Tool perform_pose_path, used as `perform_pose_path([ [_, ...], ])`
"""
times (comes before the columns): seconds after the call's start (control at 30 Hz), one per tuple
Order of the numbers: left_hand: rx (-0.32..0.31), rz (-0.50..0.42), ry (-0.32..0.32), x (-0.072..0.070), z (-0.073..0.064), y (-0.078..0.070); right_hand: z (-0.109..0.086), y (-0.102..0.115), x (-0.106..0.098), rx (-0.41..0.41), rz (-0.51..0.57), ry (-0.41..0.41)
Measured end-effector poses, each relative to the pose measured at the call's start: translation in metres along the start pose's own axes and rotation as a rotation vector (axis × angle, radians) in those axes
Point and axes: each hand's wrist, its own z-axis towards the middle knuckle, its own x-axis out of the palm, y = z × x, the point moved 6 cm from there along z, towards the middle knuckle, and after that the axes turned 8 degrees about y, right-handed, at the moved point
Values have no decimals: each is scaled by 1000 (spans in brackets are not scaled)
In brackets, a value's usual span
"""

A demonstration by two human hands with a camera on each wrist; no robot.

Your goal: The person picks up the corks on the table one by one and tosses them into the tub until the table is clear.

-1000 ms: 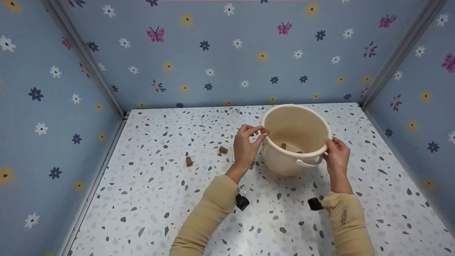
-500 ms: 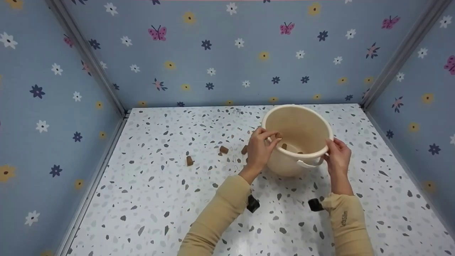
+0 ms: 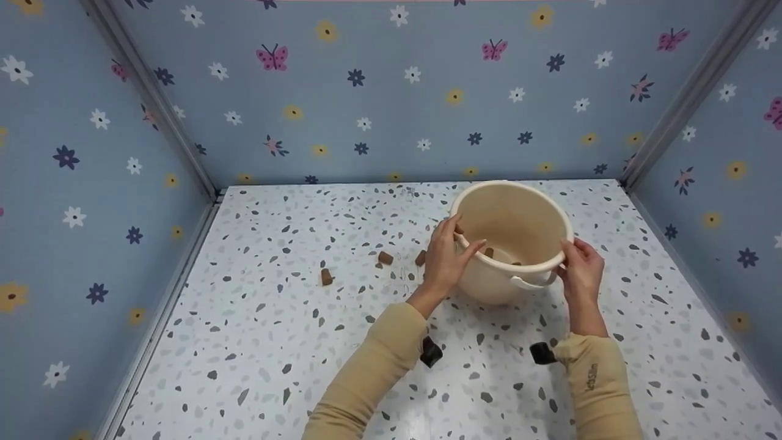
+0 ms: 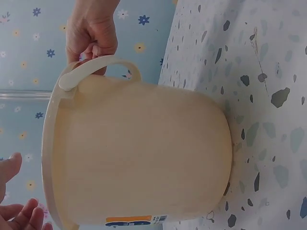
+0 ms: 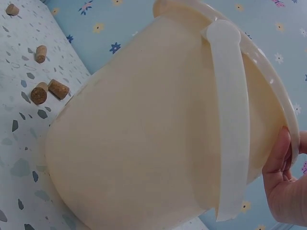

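Note:
A cream plastic bucket (image 3: 495,287) stands at the right of the speckled table, its mouth facing up. My right hand (image 3: 582,269) grips the rim at the right, thumb and fingers on either side of it, as the right wrist view also shows. At the opposite side of the rim, my left hand (image 3: 445,260) has its thumb and fingers spread, with nothing between them. Inside the bucket lie a brown cork (image 3: 489,252) and part of another, mostly hidden by the near rim. A pair of corks (image 5: 58,89) lies beside the bucket's base in the right wrist view.
Further left on the table (image 3: 263,342) are a cork (image 3: 327,277) and a second cork (image 3: 385,258). The bucket's white handle (image 3: 531,282) hangs at its near side. Blue flowered panels (image 3: 391,91) enclose the table at the back and both sides.
My left hand moved right, carrying a cork over the bucket's rim, and let it go; its fingers have since spread apart. The right hand keeps its grip on the rim.

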Motion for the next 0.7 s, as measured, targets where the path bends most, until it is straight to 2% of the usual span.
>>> perform_pose_path([
  [0.17, 10, 11, -19, -9, -3, 5, 14, -13, -8, -50, 32, -5],
  [0.3, 14, 43, -40, -15, -5, 12, 12, -11, -6, -50, 14, -4],
  [0.47, -21, 85, -45, -22, -9, 26, 7, -10, -4, -56, 12, 4],
  [0.7, -49, 135, -69, -32, -16, 45, 11, -11, -5, -73, 20, 6],
])
